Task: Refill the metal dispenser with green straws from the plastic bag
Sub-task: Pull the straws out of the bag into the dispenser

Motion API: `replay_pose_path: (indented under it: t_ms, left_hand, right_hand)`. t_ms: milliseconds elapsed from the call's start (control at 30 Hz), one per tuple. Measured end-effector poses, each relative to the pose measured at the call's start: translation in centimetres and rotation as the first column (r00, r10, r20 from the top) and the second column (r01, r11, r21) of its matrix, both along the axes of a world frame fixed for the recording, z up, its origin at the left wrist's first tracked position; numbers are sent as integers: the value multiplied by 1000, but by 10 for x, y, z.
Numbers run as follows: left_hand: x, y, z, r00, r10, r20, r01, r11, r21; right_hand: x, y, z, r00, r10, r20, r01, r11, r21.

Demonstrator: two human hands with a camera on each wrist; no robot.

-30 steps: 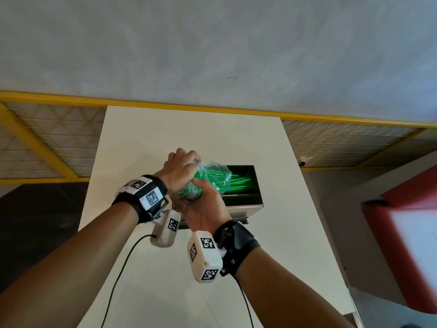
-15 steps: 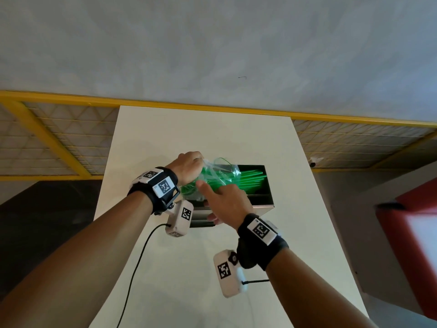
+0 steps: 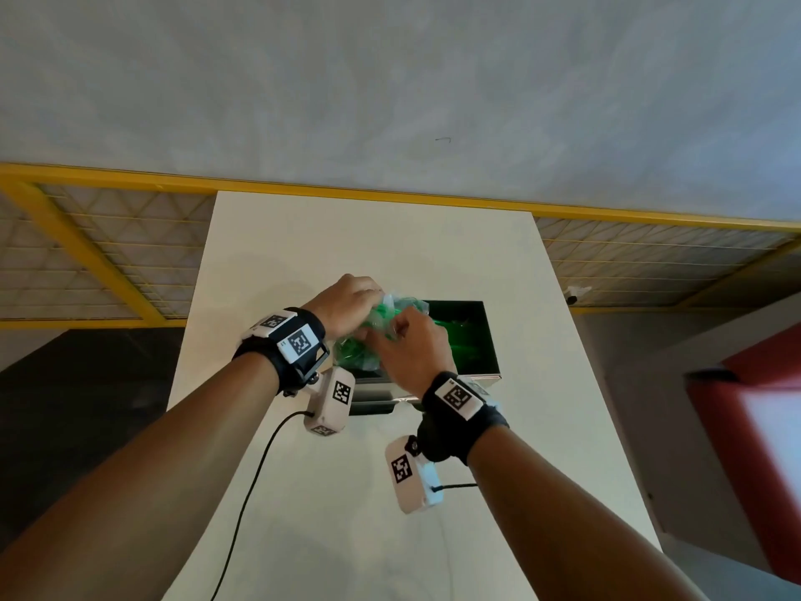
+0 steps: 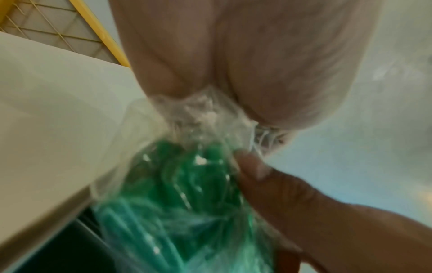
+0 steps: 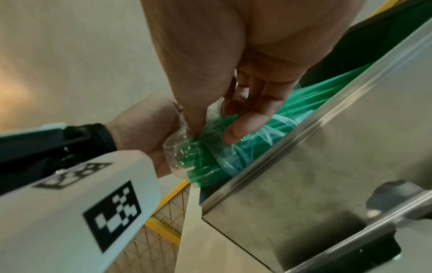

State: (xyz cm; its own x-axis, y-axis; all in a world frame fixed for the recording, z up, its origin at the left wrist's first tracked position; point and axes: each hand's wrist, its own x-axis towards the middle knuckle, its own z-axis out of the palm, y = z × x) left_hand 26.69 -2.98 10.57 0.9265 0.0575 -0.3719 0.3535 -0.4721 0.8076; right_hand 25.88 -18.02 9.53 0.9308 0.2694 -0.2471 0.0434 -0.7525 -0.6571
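The left hand (image 3: 346, 303) bunches the closed end of the plastic bag (image 3: 368, 340); the right hand (image 3: 411, 344) pinches its middle, green straws (image 5: 315, 96) sliding into the metal dispenser (image 3: 481, 340). Tilt it wrongly and straws could catch the rim and spill. White table (image 3: 433, 253) lies open all round.

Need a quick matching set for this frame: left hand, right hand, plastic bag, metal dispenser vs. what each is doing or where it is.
Things:
1. left hand
2. right hand
3. plastic bag
4. metal dispenser

States:
A. stands open-topped on the white table, green straws inside
B. grips the bag's gathered clear end
C. pinches the bag over the straw bundle
D. held at the dispenser's opening, full of straws

Pairs: 1-B, 2-C, 3-D, 4-A
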Motion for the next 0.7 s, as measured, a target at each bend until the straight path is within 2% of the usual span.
replay_pose_path:
  t_ms: [100, 200, 267, 367, 467, 567, 700]
  left_hand:
    - [-7, 10, 4, 999, -49, -14, 48, 996, -78]
    - [-16, 29, 4, 999, 50, -19, -53, 961, -272]
    - [-20, 39, -3, 998, 62, 1, -59, 948, -312]
    - [-24, 42, -16, 999, 26, 48, -13, 969, -247]
    - [-23, 40, -25, 985, 91, 149, -74, 990, -119]
    - [-23, 35, -23, 971, 107, 213, -93, 993, -71]
    - [-23, 27, -14, 970, 89, 228, -81, 996, -43]
  right_hand:
    - [3, 3, -1, 1000, -16, -15, 17, 997, 76]
    - [3, 5, -2, 1000, -11, 13, 10, 998, 69]
    - [1, 5, -2, 1000, -13, 25, 11, 998, 64]
    - [-1, 5, -5, 999, -13, -33, 16, 993, 114]
    - [-5, 8, -3, 997, -20, -79, 33, 985, 167]
    - [-9, 10, -2, 997, -13, -76, 23, 990, 138]
    - [-9, 9, -7, 998, -16, -64, 24, 993, 119]
